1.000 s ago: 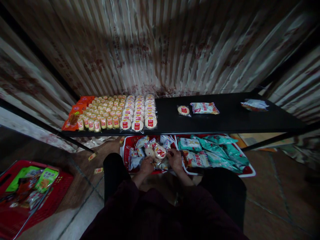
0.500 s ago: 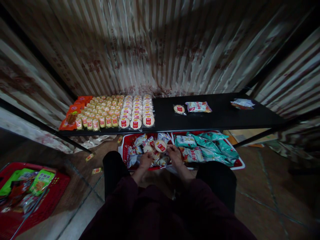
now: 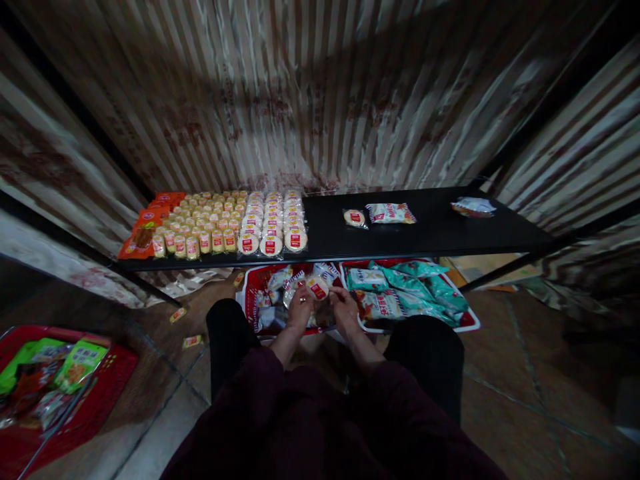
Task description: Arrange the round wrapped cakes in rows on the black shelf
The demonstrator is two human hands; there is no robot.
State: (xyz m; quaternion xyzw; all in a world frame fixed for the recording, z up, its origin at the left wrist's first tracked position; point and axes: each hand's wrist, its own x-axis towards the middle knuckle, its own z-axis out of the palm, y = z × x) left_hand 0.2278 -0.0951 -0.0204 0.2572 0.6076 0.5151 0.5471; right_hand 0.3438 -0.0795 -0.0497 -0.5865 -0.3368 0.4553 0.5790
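Note:
My left hand (image 3: 300, 305) and my right hand (image 3: 342, 307) are both closed on a round wrapped cake with a red label (image 3: 318, 287), held just above a red basket (image 3: 251, 289) of mixed snack packets on the floor. A low black shelf (image 3: 440, 230) runs across in front of me. On its left end lie rows of the same round cakes (image 3: 273, 227), small yellow packets (image 3: 203, 227) and orange packets (image 3: 145, 233). A single round cake (image 3: 355, 217) and a white and red packet (image 3: 390, 213) lie mid-shelf.
A second red basket (image 3: 470, 323) with teal and white packets sits under the shelf to the right. Another red basket (image 3: 85, 407) of green packets stands at lower left. Loose packets (image 3: 193, 342) lie on the tiled floor. A striped sheet hangs behind. A packet (image 3: 473, 207) lies at the shelf's right end.
My hands have risen slightly from the basket with the round cake, my left hand closing in on it beside the right. The view has shifted a little.

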